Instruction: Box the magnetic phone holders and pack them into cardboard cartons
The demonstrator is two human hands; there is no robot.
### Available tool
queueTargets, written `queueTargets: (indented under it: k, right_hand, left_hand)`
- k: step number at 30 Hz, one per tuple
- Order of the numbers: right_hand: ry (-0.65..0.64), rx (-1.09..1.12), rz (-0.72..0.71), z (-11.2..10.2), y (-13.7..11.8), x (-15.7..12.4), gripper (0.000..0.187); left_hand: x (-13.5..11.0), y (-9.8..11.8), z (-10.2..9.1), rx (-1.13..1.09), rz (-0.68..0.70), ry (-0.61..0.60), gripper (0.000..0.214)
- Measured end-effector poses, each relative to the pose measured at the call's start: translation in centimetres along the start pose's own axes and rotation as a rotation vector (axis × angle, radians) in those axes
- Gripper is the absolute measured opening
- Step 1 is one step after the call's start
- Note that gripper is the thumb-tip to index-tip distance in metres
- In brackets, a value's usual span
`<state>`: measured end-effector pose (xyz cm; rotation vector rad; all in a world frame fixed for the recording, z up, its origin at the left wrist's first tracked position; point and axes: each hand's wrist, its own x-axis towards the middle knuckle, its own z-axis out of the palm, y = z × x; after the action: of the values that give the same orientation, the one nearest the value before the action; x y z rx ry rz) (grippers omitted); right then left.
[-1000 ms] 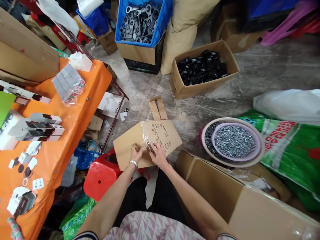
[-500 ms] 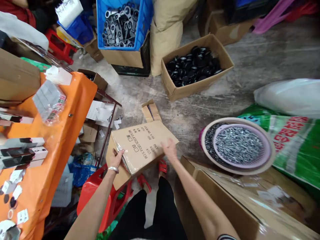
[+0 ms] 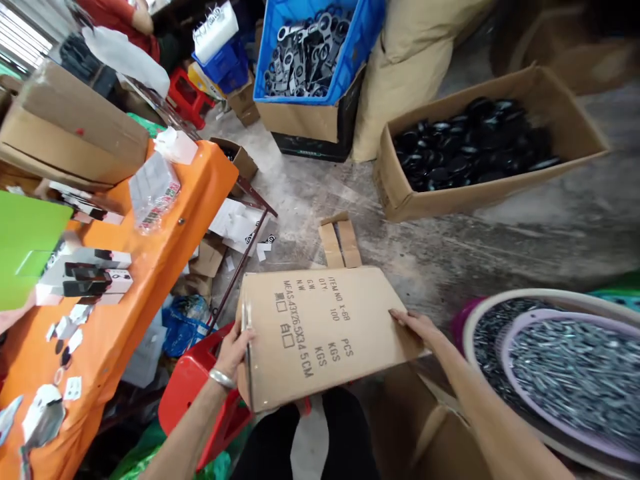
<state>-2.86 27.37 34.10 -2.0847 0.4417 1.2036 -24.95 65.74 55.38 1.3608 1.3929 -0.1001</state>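
Note:
A brown cardboard box point(image 3: 310, 333) with black print, "ITEM NO X-68", is held in front of my legs, printed side facing up. My left hand point(image 3: 234, 350) grips its left edge, where shiny tape runs; the fingertips go out of sight behind the edge. At the opposite end, my right hand point(image 3: 415, 325) has its fingers on top near the right edge, with the thumb side hidden. Below the box's left side is a red plastic stool point(image 3: 193, 383).
An orange-covered table point(image 3: 165, 250) with small boxes stands at left. Ahead are a blue crate point(image 3: 305, 100) of metal parts and a carton point(image 3: 400, 200) of black discs. A basket point(image 3: 517, 373) of metal pins sits right, near an open carton point(image 3: 425, 427). Cardboard strips point(image 3: 350, 243) lie on the floor.
The box has turned slightly and appears larger, nearer the camera. My right hand has moved right to the box's right end. The view has shifted, showing more of the table.

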Motion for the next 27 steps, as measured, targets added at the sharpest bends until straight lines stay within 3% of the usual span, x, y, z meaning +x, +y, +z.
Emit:
queueTargets:
  k: [3, 5, 7, 9, 11, 13, 15, 17, 19, 21, 27]
  right_hand:
    - [-0.253, 0.258, -0.031, -5.6, -2.5, -8.7, 0.056]
    - [-0.308, 0.350, -0.071, -8.6, -6.2, -15.1, 0.059]
    - [-0.316, 0.354, -0.135, -9.9, -11.5, -21.3, 0.062]
    - [-0.372, 0.293, -0.256, -8.8, -17.3, -27.0, 0.057]
    - [-0.427, 0.171, -0.414, -5.3, -22.3, -31.9, 0.048]
    - [-0.471, -0.036, -0.602, 0.2, -25.6, -35.6, 0.035]
    - [-0.431, -0.313, -0.829, 6.8, -27.3, -37.6, 0.023]
    - [-0.335, -0.654, -1.015, 13.2, -28.0, -37.8, 0.020]
    - [-0.275, -0.977, -1.094, 18.8, -28.5, -36.4, 0.018]
    - [-0.266, -1.179, -1.073, 23.3, -29.4, -33.6, 0.021]
    - [-0.182, -1.267, -0.798, 33.5, -32.5, -21.6, 0.031]
  left_hand:
    - [-3.0, 1.6, -5.9, -0.170, -0.149, -0.027, 0.041]
    - [-4.6, 1.1, -10.2, -0.261, -0.238, -0.018, 0.032]
    - [-5.4, -0.6, -14.1, -0.353, -0.290, -0.018, 0.031]
    - [-5.6, -3.0, -17.1, -0.428, -0.286, -0.057, 0.038]
    - [-5.3, -5.8, -19.4, -0.441, -0.284, -0.058, 0.048]
    - [-4.9, -8.7, -20.9, -0.393, -0.311, 0.032, 0.057]
    - [-4.7, -11.7, -22.0, -0.331, -0.362, 0.144, 0.061]
    - [-4.7, -14.8, -22.8, -0.317, -0.420, 0.145, 0.061]
    - [-4.9, -18.2, -23.6, -0.343, -0.495, 0.111, 0.059]
    - [-5.2, -22.1, -24.7, -0.371, -0.570, 0.100, 0.059]
    - [-6.6, -35.1, -28.8, -0.361, -0.735, 0.202, 0.066]
